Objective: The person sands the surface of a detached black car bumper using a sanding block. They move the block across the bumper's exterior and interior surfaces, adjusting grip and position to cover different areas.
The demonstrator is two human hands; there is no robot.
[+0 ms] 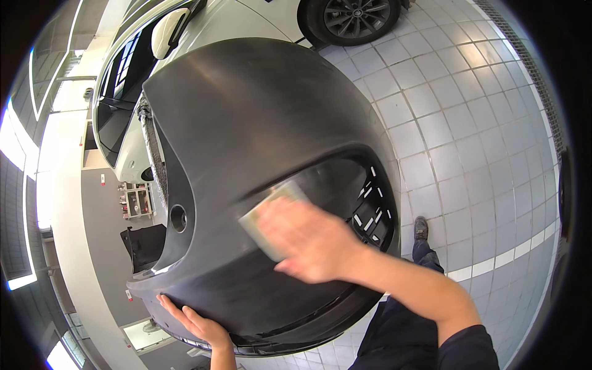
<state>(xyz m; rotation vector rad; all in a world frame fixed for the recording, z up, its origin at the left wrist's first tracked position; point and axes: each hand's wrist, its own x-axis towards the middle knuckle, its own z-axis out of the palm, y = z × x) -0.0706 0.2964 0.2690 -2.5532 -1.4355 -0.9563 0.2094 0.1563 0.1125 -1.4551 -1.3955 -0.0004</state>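
Observation:
A large matte dark-grey car bumper cover [222, 115] fills the middle of the view, with a recessed glossy dark section on its right. My right hand [310, 240] presses a flat pale greenish pad [263, 231] against the bumper's surface, just left of that recess; the hand is slightly blurred. Lower left, my left hand [199, 323] lies against the bumper's edge, palm towards it and fingers extended, with no tool visible in it. A round recess [179, 218] sits in the bumper's left part.
Beyond the bumper stands a white car [249, 21] with its wheel [360, 16] on the tiled floor [434, 115]. A small shelf rack [137, 201] and a dark plastic part [147, 245] are at the left. My shoe [420, 228] shows at the right.

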